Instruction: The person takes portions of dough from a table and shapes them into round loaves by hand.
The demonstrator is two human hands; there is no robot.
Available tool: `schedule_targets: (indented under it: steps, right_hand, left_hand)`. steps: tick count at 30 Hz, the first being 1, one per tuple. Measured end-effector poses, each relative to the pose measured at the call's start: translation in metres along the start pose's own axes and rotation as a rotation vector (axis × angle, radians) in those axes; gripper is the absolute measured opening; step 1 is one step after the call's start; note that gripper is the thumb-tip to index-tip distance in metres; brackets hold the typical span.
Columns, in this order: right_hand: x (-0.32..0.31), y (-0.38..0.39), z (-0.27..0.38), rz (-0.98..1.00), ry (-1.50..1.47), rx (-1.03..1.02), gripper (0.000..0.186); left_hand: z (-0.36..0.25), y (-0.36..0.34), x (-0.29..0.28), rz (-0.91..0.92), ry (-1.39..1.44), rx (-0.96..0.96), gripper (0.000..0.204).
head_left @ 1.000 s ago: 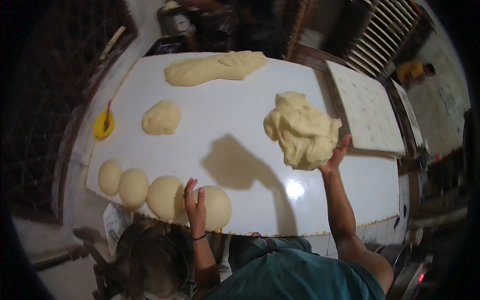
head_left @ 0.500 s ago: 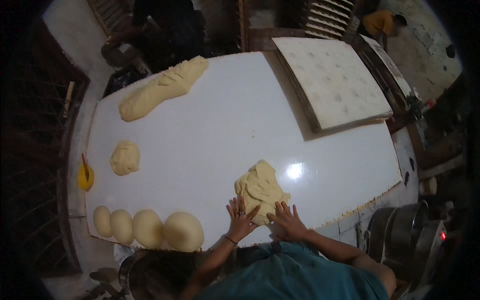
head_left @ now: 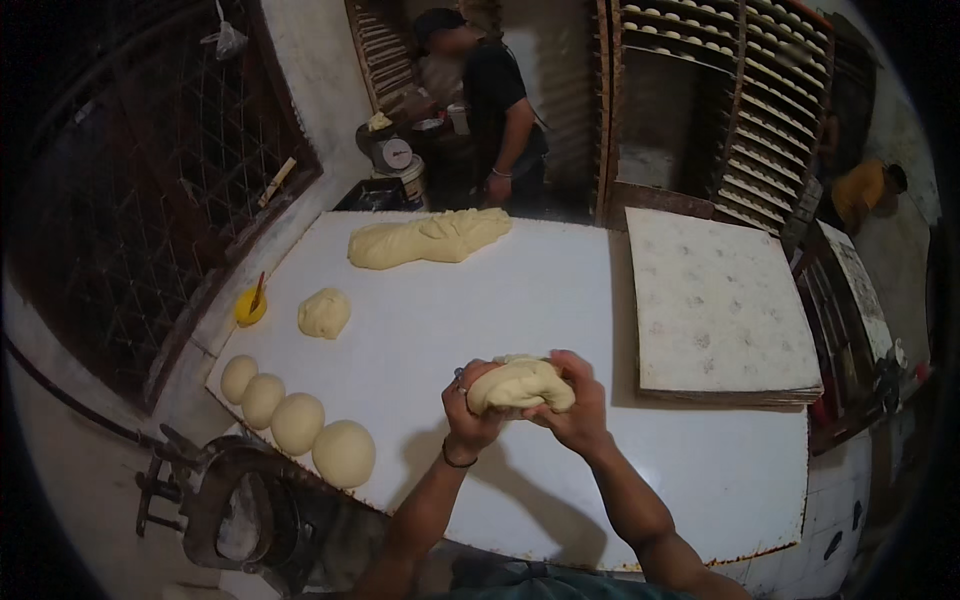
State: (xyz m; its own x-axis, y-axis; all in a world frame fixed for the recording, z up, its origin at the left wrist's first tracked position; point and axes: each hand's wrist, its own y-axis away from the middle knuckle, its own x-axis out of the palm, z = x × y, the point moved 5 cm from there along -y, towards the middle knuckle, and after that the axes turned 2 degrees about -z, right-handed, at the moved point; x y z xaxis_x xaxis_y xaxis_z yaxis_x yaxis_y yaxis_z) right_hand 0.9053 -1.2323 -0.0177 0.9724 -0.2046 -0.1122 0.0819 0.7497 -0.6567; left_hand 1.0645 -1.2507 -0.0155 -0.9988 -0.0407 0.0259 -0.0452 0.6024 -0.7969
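Between my two hands a lump of pale yellow dough (head_left: 522,386) is held up above the white table (head_left: 470,310). My left hand (head_left: 470,412) grips its left end, with a ring on a finger and a dark band at the wrist. Around the right end curl the fingers of my right hand (head_left: 580,402). A row of several smooth dough balls (head_left: 298,424) lies along the table's left front edge. Farther back sits a rough small dough piece (head_left: 324,313). At the far edge rests a long, large mass of dough (head_left: 430,238).
A stack of floury boards (head_left: 715,310) covers the table's right side. At the left edge stands a yellow bowl (head_left: 250,307) with a red-handled tool. Beyond the table are a scale (head_left: 392,152), a person in black (head_left: 497,110), and racks of dough pieces (head_left: 765,120). Another person in orange (head_left: 862,195) bends at far right.
My hands have lifted the dough off the table and gathered it from a flattened, spread shape into a compact lump. The view has tilted up, showing more of the room.
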Motion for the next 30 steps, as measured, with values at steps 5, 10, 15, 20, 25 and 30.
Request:
schedule_targets:
  steps: [5, 10, 15, 20, 25, 30]
  right_hand:
    - [-0.059, 0.041, 0.09, 0.032, 0.035, -0.452, 0.063]
    - [-0.053, 0.189, -0.007, 0.499, 0.44, 0.761, 0.055]
    - [-0.054, 0.304, -0.022, 0.909, 0.705, 0.699, 0.056]
    - [-0.054, 0.295, 0.04, 1.449, 0.506, 0.464, 0.057]
    - [-0.05, 0.221, 0.008, 1.521, 0.152, 0.632, 0.045]
    - [-0.114, 0.157, -0.094, 0.467, 0.846, 0.564, 0.058]
  left_hand:
    - [-0.108, 0.019, 0.017, 0.213, -0.064, 0.343, 0.038]
    - [-0.033, 0.188, 0.029, 0.556, -0.45, -0.775, 0.046]
    - [-0.035, 0.334, 0.012, 0.875, -0.587, -0.772, 0.05]
    - [-0.11, 0.31, 0.008, 1.327, -0.343, -0.536, 0.065]
    - [-0.05, 0.247, -0.006, 1.734, 0.194, -0.752, 0.06]
    - [0.134, 0.159, -0.057, 0.689, -0.636, -0.919, 0.059]
